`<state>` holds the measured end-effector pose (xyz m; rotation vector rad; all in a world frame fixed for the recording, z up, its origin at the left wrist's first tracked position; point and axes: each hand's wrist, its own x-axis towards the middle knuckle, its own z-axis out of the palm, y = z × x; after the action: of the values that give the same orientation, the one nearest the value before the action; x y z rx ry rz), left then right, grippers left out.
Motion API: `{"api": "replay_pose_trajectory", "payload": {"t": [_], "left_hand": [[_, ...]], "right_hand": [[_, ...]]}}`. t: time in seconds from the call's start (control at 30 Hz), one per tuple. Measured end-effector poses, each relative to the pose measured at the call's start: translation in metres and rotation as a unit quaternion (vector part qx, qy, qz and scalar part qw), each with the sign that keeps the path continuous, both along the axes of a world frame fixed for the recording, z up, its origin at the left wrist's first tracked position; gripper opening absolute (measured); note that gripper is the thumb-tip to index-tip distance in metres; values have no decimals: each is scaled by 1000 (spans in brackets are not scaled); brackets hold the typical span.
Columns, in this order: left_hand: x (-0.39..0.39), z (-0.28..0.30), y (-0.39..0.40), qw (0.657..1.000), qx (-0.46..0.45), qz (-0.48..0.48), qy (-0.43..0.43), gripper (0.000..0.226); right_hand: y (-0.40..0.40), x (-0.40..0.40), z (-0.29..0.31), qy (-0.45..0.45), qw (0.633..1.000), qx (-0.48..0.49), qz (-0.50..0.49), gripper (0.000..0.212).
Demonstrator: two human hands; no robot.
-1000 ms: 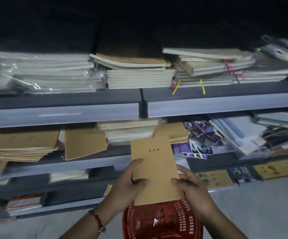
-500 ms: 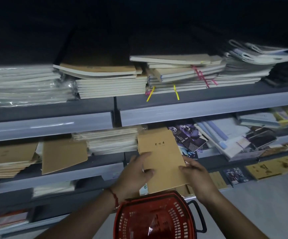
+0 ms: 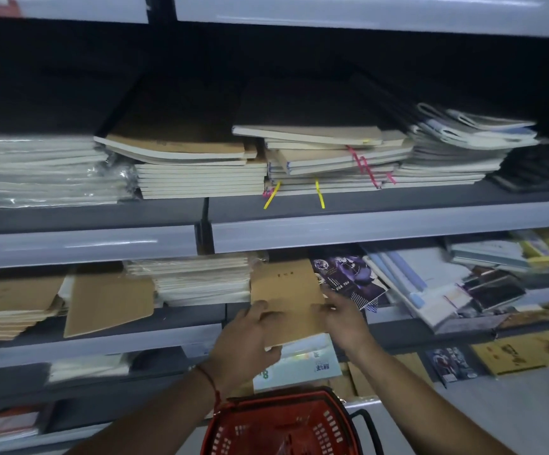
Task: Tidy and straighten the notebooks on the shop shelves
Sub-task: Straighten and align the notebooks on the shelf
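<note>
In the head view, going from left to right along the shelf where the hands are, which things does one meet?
Low kraft notebook stack → tilted kraft notebook → pale notebook stack → kraft notebook held by left hand and right hand → purple notebook → slanted white and blue books.

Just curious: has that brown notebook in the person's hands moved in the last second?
Yes. The brown notebook has gone forward onto the middle shelf, beside the white stack; earlier it was in front of the shelf edge.
</note>
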<state>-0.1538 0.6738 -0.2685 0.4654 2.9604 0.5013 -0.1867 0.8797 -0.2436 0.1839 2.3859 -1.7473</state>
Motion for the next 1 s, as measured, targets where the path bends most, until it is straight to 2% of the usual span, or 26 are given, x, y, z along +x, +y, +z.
{"api": "replay_pose_trajectory", "payload": {"t": [0.07, 0.13, 0.2, 0.27, 0.33, 0.47, 0.67, 0.8, 1.0], "left_hand": [[-8, 1, -1, 1000, -12, 9, 12, 62], [-17, 2, -2, 999, -20, 19, 17, 60], [-26, 1, -2, 999, -45, 21, 19, 57], [-35, -1, -2, 997, -78, 19, 17, 57], [-42, -2, -1, 994, -105, 20, 15, 59], [-54, -1, 3, 991, -125, 35, 5, 59], [-48, -5, 1, 991, -123, 39, 30, 60], [-31, -8, -27, 990, -116, 11, 77, 51], [-1, 2, -79, 978, -161, 71, 117, 48]], "right_hand": [[-2, 0, 1, 94, 974, 182, 96, 39], [-2, -2, -4, 155, 915, 323, 184, 50], [-2, -6, -10, 165, 849, 434, 254, 54], [-2, -13, -17, 152, 814, 487, 279, 59], [-3, -20, -21, 143, 804, 504, 281, 65], [-8, -30, -25, 122, 812, 498, 279, 71], [-10, -35, -26, 122, 820, 489, 272, 70], [-17, -27, -22, 185, 820, 471, 267, 64], [-64, -5, -12, 252, 814, 419, 314, 57]]}}
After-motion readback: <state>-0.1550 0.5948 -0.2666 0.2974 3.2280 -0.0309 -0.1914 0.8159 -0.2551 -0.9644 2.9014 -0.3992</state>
